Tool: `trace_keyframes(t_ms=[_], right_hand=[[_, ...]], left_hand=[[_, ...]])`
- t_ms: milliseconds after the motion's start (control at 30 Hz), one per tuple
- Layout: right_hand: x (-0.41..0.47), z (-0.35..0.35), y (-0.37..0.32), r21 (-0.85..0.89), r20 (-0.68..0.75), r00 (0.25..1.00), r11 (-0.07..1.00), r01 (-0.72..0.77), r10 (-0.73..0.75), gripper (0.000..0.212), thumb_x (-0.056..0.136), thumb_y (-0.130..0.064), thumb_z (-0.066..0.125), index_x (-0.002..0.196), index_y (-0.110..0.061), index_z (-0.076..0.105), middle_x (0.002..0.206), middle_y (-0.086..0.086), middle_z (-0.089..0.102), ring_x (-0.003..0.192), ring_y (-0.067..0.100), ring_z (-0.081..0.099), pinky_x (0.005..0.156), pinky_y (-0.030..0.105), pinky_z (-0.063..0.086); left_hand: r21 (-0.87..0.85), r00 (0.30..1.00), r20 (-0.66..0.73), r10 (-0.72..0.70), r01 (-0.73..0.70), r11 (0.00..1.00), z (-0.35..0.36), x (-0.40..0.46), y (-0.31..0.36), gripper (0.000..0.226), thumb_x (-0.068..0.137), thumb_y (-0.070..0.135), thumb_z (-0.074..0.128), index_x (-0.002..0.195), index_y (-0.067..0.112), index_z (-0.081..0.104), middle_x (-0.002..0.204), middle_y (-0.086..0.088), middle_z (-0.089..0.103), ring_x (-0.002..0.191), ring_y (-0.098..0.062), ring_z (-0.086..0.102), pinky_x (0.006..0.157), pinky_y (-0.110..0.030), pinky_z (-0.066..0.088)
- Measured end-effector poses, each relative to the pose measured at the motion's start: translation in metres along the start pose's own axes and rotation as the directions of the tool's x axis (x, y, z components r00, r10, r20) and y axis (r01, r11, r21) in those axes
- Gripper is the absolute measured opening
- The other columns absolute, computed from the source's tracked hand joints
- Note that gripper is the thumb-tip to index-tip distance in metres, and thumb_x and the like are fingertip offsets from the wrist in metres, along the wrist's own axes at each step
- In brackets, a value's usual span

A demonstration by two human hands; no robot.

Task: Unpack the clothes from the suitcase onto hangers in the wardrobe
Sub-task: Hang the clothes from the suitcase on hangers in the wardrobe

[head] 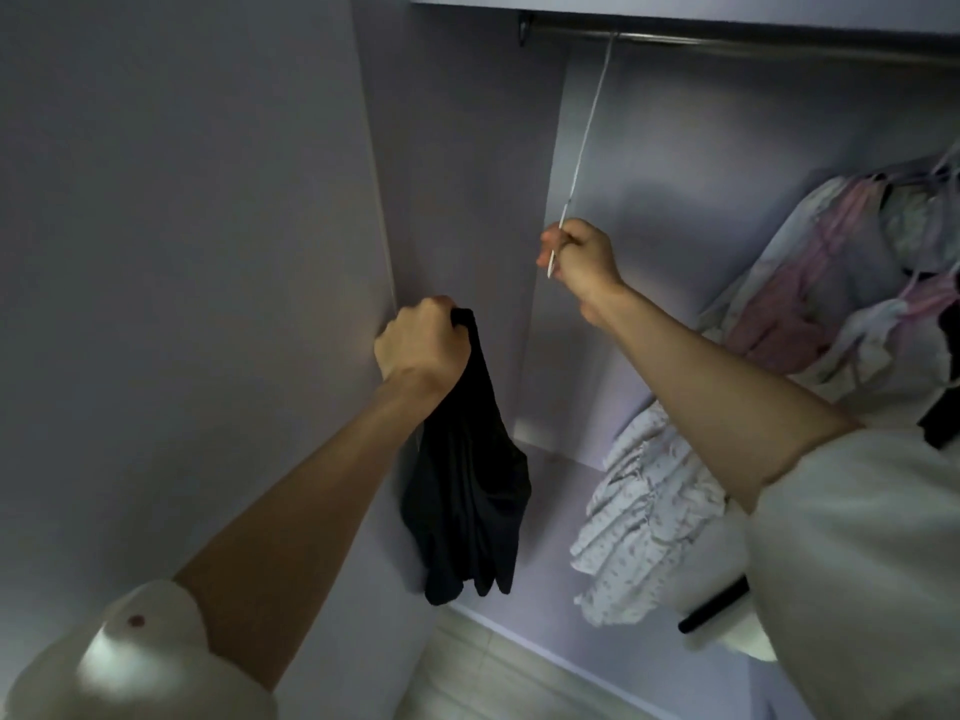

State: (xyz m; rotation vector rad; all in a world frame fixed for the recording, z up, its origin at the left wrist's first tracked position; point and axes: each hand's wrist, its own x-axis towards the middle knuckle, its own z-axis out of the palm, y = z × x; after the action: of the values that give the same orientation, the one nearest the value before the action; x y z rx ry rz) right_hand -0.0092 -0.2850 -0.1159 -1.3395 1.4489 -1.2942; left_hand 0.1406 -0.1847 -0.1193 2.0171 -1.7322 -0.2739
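Head view: left hand (423,343) fisted round black garment (467,480), hanging low-left. Right hand (576,254) pinching white hanger (584,142), hooked on rail (727,44), seen edge-on, long axis near-vertical. Hanger up-right of garment, well apart; right hand nearer.

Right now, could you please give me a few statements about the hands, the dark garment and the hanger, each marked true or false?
1. The left hand grips a black garment that hangs down from it. True.
2. The right hand is open and holds nothing. False: it grips the lower end of a white hanger.
3. The white hanger hooks over the wardrobe rail. True.
4. The black garment is already on the hanger. False: it hangs from the left hand, apart from the hanger.
5. Light and pink clothes hang at the right of the wardrobe. True.
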Motion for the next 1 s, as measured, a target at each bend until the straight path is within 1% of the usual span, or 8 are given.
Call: trace_keyframes(t_ms=[167, 267, 333, 433, 567, 733, 867, 1000], right_hand=[[-0.062, -0.021, 0.028, 0.068, 0.003, 0.999, 0.996, -0.054, 0.054, 0.028, 0.095, 0.0, 0.04, 0.071, -0.014, 0.048, 0.067, 0.004, 0.047, 0.049, 0.0, 0.053, 0.05, 0.012, 0.047], [-0.113, -0.035, 0.057, 0.033, 0.003, 0.994, 0.994, -0.105, 0.105, 0.019, 0.093, 0.006, 0.039, 0.088, -0.003, 0.055, 0.07, 0.007, 0.05, 0.061, 0.013, 0.052, 0.057, 0.022, 0.048], [-0.151, -0.046, 0.075, -0.014, -0.003, 0.989, 0.989, -0.146, 0.146, 0.027, 0.089, 0.014, 0.036, 0.08, -0.004, 0.054, 0.074, 0.012, 0.05, 0.063, 0.017, 0.049, 0.06, 0.026, 0.045], [-0.215, -0.058, 0.094, 0.067, 0.008, 0.964, 0.962, -0.266, 0.266, 0.037, 0.085, 0.022, 0.033, 0.074, -0.011, 0.045, 0.082, 0.009, 0.046, 0.069, 0.017, 0.05, 0.066, 0.026, 0.05], [-0.282, -0.063, 0.119, 0.041, 0.0, 0.935, 0.934, -0.354, 0.354, 0.036, 0.091, 0.012, 0.029, 0.073, -0.014, 0.047, 0.081, 0.004, 0.05, 0.084, 0.028, 0.058, 0.093, 0.056, 0.044], [-0.329, -0.067, 0.118, 0.209, 0.051, 0.939, 0.916, -0.343, 0.34, 0.023, 0.098, 0.005, 0.027, 0.085, -0.003, 0.044, 0.088, 0.011, 0.049, 0.083, 0.026, 0.058, 0.067, 0.02, 0.056], [-0.343, -0.078, 0.118, 0.247, 0.184, 0.917, 0.887, -0.391, 0.353, 0.027, 0.098, 0.003, 0.03, 0.082, -0.006, 0.049, 0.088, 0.01, 0.054, 0.09, 0.03, 0.061, 0.082, 0.029, 0.056], [-0.352, -0.093, 0.114, 0.225, 0.192, 0.917, 0.894, -0.388, 0.35, 0.025, 0.099, -0.002, 0.03, 0.084, -0.006, 0.049, 0.09, 0.008, 0.057, 0.082, 0.025, 0.067, 0.084, 0.028, 0.056]], left_hand=[[-0.471, 0.953, 0.187, -0.239, 0.3, 0.829, 0.002, -0.004, -0.006, 0.027, 0.09, 0.012, 0.048, 0.105, -0.006, 0.061, 0.112, -0.023, 0.062, 0.103, -0.036, 0.059, 0.079, -0.034, 0.046], [-0.628, 0.919, 0.305, -0.251, 0.392, 0.673, 0.001, -0.021, -0.007, 0.016, 0.089, 0.007, 0.051, 0.101, 0.0, 0.06, 0.097, -0.017, 0.064, 0.096, -0.031, 0.061, 0.08, -0.033, 0.048], [-0.644, 0.911, 0.364, -0.194, 0.396, 0.654, -0.002, -0.04, -0.007, 0.011, 0.089, 0.003, 0.049, 0.092, 0.005, 0.06, 0.085, -0.012, 0.06, 0.085, -0.027, 0.059, 0.074, -0.028, 0.046], [-0.674, 0.912, 0.404, -0.075, 0.352, 0.65, 0.001, -0.066, -0.011, 0.031, 0.089, -0.006, 0.042, 0.112, 0.002, 0.062, 0.112, -0.017, 0.062, 0.106, -0.029, 0.057, 0.088, -0.028, 0.043], [-0.661, 0.843, 0.537, -0.001, 0.422, 0.62, 0.005, -0.102, -0.018, 0.032, 0.09, -0.004, 0.045, 0.117, 0.007, 0.059, 0.1, -0.009, 0.055, 0.086, -0.02, 0.054, 0.071, -0.026, 0.046], [-0.662, 0.802, 0.596, 0.044, 0.459, 0.592, 0.015, -0.134, -0.015, 0.037, 0.089, 0.023, 0.06, 0.12, 0.002, 0.057, 0.099, -0.009, 0.061, 0.09, -0.022, 0.059, 0.08, -0.029, 0.046], [-0.729, 0.854, 0.517, 0.052, 0.408, 0.55, 0.018, -0.14, -0.002, 0.009, 0.091, 0.019, 0.058, 0.093, 0.011, 0.063, 0.083, -0.004, 0.06, 0.083, -0.023, 0.058, 0.076, -0.031, 0.05], [-0.734, 0.9, 0.426, -0.096, 0.406, 0.544, 0.02, -0.139, 0.01, 0.016, 0.088, 0.018, 0.062, 0.084, 0.004, 0.057, 0.095, -0.013, 0.058, 0.091, -0.027, 0.057, 0.09, -0.04, 0.048]])
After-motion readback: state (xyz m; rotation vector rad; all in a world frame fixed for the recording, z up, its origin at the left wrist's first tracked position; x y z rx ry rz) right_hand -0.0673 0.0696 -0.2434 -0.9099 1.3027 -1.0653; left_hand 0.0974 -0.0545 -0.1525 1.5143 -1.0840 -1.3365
